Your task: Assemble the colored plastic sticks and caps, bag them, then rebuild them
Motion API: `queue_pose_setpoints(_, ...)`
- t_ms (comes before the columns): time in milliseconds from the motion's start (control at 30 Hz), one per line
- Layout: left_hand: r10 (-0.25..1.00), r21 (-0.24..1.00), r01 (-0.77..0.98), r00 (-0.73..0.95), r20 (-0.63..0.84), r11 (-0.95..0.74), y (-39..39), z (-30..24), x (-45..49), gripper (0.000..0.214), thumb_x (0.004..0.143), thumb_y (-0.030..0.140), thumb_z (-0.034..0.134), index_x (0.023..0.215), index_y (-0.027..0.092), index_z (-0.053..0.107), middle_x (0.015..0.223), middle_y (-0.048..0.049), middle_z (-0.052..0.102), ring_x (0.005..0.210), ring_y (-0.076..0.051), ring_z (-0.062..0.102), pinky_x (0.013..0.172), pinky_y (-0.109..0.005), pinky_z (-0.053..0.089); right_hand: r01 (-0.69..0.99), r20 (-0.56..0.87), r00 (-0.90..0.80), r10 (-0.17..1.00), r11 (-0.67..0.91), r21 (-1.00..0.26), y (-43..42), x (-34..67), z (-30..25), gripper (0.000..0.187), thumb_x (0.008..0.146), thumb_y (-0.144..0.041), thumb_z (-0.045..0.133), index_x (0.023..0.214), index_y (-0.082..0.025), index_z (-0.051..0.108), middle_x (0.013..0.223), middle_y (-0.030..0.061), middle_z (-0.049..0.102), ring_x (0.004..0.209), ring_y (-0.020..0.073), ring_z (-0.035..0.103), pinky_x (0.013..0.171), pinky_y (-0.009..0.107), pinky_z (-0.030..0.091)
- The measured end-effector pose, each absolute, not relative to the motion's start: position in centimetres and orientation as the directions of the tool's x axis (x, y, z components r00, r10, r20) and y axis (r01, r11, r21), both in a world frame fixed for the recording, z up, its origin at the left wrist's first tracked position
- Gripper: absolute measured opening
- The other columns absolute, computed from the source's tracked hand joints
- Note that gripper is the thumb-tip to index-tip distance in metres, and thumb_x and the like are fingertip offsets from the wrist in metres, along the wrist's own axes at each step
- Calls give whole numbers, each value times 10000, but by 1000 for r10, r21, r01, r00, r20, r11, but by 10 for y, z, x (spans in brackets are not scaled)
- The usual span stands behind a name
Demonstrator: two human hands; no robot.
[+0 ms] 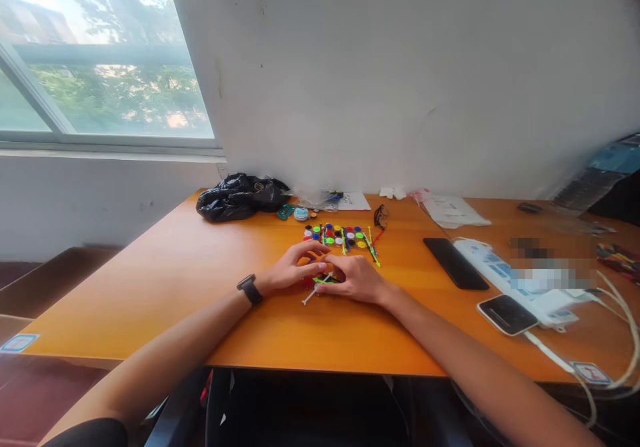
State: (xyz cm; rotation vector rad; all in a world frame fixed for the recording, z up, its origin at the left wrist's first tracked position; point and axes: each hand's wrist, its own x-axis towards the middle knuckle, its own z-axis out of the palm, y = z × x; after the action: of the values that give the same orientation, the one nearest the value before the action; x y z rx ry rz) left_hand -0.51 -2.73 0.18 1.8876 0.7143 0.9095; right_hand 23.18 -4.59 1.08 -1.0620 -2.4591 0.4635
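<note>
Both my hands rest together on the orange table (165,280). My left hand (293,268), with a black watch on its wrist, has its fingers curled over small coloured pieces. My right hand (354,278) is closed on a small green and red assembly (323,279) with a white stick (314,292) poking out toward me. Just beyond my fingers lies a cluster of coloured round discs and thin sticks (340,236). What exactly my left fingers grip is hidden.
A black plastic bag (240,196) lies at the back left. To the right lie a black phone (455,262), a second phone (507,314), a white power strip (515,277) with cables, papers (455,210) and glasses (381,216). A wall and a window stand behind.
</note>
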Motion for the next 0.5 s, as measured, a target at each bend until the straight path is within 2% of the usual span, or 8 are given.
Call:
queue_pose_setpoints(133,775,883,147,557,298,-445,-24,1,-6,447,933,525,743,1226,190,702,1268,-99,694,1120,-259,670,950,-366,566,627,253,-589,767,632,-455,-41,239,12,520,927,-673,688,1211,-239,736,719,-16,659,636,153,559,628,266,316)
queue_pose_setpoints(267,766,834,194,540,349,-517,-23,0,-5,403,955,524,717,1182,191,717,1216,-88,719,1128,-256,672,974,-364,550,604,281,-605,745,659,-448,-41,239,13,403,992,-585,634,1108,-220,760,689,-18,620,617,137,522,622,271,313)
queue_pose_setpoints(500,759,659,378,357,544,-650,-5,9,-12,327,1015,481,621,1197,224,708,1219,-94,696,1117,-245,657,944,-365,542,628,308,-559,770,636,-449,-42,237,10,424,1037,-572,558,950,-206,754,677,3,634,633,145,533,625,273,323)
